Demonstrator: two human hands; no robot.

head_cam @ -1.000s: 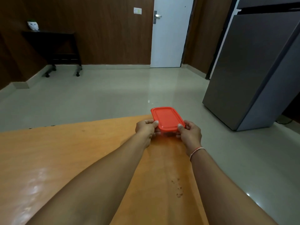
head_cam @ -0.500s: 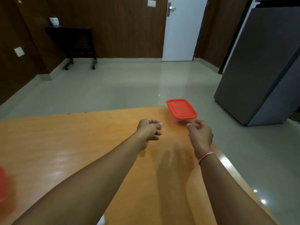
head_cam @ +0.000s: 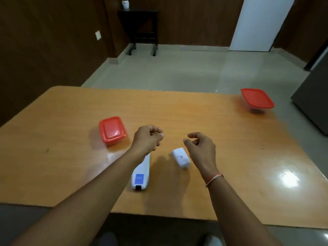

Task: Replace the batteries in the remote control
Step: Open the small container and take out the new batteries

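Observation:
A white remote control (head_cam: 141, 176) lies back side up on the orange table (head_cam: 230, 139), a blue sticker near its close end; my left wrist hides its far end. A small white battery cover (head_cam: 181, 158) lies to its right. My left hand (head_cam: 148, 139) hovers above the remote's far end, fingers curled in to the thumb, nothing visible in it. My right hand (head_cam: 199, 146) hovers just right of the cover, fingers loosely bent and apart, empty. No batteries are visible.
A square red-lidded box (head_cam: 112, 130) stands left of my left hand. A clear box with a red lid (head_cam: 257, 100) sits at the table's far right corner. A grey fridge (head_cam: 314, 96) stands to the right, and a dark side table (head_cam: 140, 29) by the far wall.
Both hands let go of the red-lidded box at the far right corner and drew back to the table's middle. The view swung left and down, bringing the remote, cover and second box into sight.

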